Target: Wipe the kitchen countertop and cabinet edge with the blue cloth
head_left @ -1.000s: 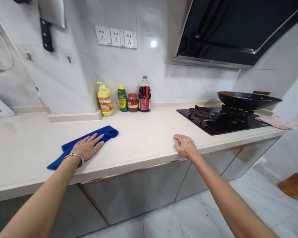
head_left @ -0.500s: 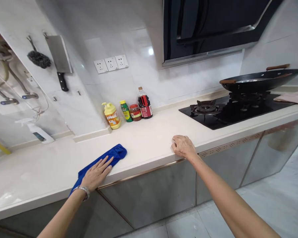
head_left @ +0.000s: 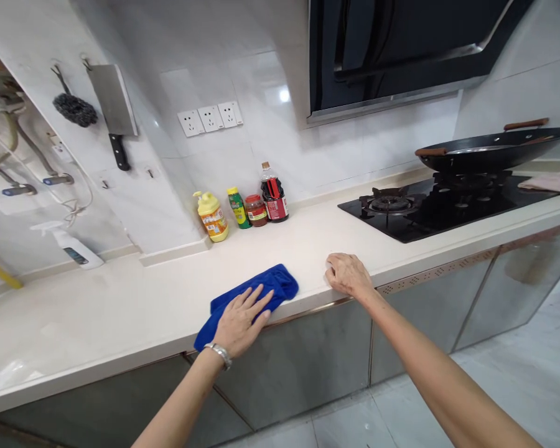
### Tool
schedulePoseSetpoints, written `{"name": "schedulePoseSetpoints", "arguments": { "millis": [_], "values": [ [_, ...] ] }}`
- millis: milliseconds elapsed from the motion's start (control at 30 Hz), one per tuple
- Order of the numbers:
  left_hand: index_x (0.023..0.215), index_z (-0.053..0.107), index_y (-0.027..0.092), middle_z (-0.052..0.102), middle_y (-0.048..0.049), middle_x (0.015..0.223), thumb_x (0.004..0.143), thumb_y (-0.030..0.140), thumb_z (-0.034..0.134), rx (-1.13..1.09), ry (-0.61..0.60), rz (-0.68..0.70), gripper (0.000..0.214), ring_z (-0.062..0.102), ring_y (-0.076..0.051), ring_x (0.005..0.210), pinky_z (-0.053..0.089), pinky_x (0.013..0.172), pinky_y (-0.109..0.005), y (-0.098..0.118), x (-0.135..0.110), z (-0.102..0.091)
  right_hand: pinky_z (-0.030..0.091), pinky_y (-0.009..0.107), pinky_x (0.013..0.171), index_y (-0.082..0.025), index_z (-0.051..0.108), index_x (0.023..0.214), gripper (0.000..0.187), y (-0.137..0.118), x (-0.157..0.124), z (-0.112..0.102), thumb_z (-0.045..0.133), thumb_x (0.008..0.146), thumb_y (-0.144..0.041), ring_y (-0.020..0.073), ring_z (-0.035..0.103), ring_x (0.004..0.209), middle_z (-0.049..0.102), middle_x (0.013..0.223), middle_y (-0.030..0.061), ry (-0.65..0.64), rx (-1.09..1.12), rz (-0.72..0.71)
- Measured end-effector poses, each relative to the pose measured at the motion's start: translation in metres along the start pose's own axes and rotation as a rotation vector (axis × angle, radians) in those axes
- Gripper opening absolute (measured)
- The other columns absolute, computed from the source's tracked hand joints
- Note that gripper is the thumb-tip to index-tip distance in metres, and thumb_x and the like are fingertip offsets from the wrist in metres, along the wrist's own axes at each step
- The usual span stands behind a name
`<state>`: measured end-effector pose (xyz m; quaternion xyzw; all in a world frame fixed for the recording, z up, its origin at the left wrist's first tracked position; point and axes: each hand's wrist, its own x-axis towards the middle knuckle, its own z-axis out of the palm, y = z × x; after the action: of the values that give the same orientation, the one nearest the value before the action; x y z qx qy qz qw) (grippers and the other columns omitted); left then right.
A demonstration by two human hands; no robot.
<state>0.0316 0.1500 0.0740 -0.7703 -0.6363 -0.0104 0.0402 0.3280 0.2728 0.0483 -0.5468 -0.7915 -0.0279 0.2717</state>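
My left hand (head_left: 241,320) lies flat on a blue cloth (head_left: 280,283), fingers spread and palm down. The cloth rests on the pale countertop (head_left: 135,305) and hangs a little over its front edge. A bracelet circles that wrist. To the right, my right hand (head_left: 349,274) is closed, its knuckles up, resting on the counter near the front edge. Its fingers curl under, with a small whitish patch by them; whether it holds anything is hidden.
Along the wall stand a yellow pump bottle (head_left: 213,218), a green bottle (head_left: 239,208), a red-lidded jar (head_left: 256,211) and a dark sauce bottle (head_left: 275,199). A wok (head_left: 494,152) sits on the gas stove (head_left: 401,218). A cleaver (head_left: 114,102) hangs at left, above a spray bottle (head_left: 77,247).
My left hand has slid right along the counter's front edge, carrying the blue cloth under it closer to my right hand. My right hand stays in place.
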Motion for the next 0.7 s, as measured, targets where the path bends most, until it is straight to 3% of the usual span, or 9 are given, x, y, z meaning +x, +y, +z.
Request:
{"name": "schedulePoseSetpoints", "arguments": {
  "millis": [233,467,700],
  "values": [
    [0.154,0.034,0.043,0.024,0.0045,0.166,0.103,0.056,0.026,-0.071,0.032,0.185,0.054,0.022,-0.026,0.154,0.025,0.126,-0.051,0.048,0.048,0.003,0.038,0.033,0.099,-0.017,0.071,0.107,0.03,0.001,0.0,-0.001,0.045,0.092,-0.02,0.0221,0.062,0.114,0.071,0.123,0.0095,-0.006,-0.006,-0.021],
    [0.155,0.032,0.042,0.021,0.0019,0.167,0.103,0.058,0.021,-0.109,-0.058,0.254,0.056,0.019,-0.027,0.154,0.021,0.127,-0.052,0.057,0.099,0.005,0.038,0.035,0.103,-0.013,0.065,0.125,0.039,0.002,0.0,0.001,0.043,0.093,-0.019,0.0243,0.061,0.119,0.067,0.131,0.0119,0.003,-0.019,-0.021],
    [0.156,0.03,0.043,0.019,0.0034,0.168,0.102,0.061,0.019,-0.104,-0.058,0.235,0.058,0.019,-0.028,0.154,0.02,0.127,-0.05,0.065,0.145,0.008,0.039,0.033,0.102,-0.014,0.066,0.121,0.037,0.0,0.0,0.0,0.043,0.093,-0.022,0.0237,0.062,0.115,0.068,0.129,0.0119,0.022,-0.03,0.005]
  ]
}}
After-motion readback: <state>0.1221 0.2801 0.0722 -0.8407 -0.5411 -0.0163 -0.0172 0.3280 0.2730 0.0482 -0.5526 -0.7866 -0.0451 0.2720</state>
